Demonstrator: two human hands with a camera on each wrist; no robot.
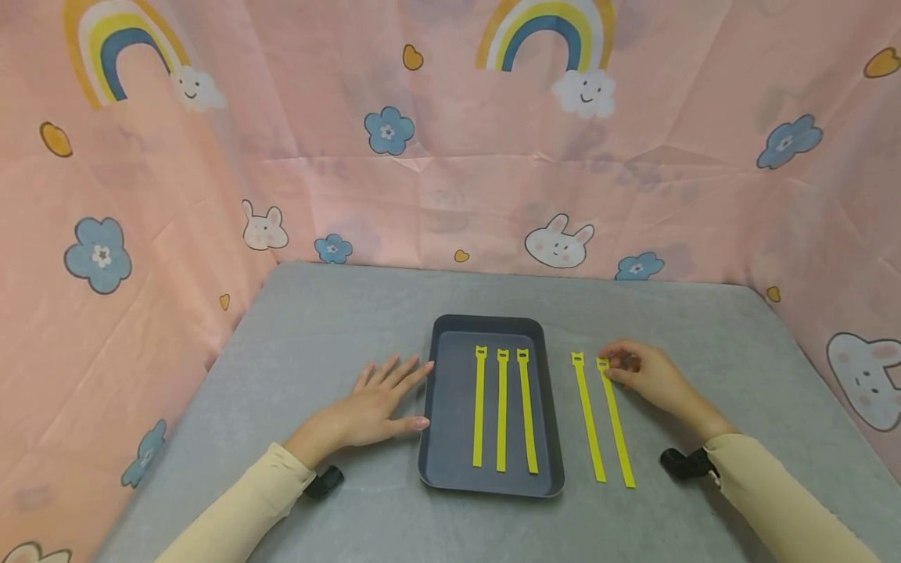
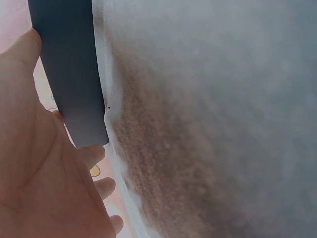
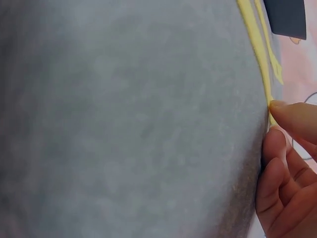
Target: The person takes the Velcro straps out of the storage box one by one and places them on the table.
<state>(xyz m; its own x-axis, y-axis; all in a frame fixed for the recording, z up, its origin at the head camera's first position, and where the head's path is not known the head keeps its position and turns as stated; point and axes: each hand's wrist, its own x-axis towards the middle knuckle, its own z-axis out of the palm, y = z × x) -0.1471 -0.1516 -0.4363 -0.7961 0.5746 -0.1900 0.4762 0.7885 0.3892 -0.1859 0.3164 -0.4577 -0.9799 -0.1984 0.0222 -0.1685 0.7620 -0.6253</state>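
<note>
A dark grey tray [image 1: 450,414] lies on the table, with three yellow cable ties [image 1: 502,414] side by side in it, slotted heads toward the back. To its right, on the cloth, are two more: an inner cable tie [image 1: 590,422] and an outer cable tie [image 1: 619,434]. My right hand [image 1: 644,375] pinches the outer tie at its head between thumb and fingers; the right wrist view shows the thumb [image 3: 292,116] on its end. Spread out, my left hand [image 1: 369,407] has its fingertips right at the tray's left rim, seen also in the left wrist view.
Grey cloth [image 1: 338,313] covers the table. Pink curtains [image 1: 450,180] printed with rainbows, rabbits and flowers stand at the back and both sides. Black wrist cameras [image 1: 325,482] sit below the sleeves on both arms.
</note>
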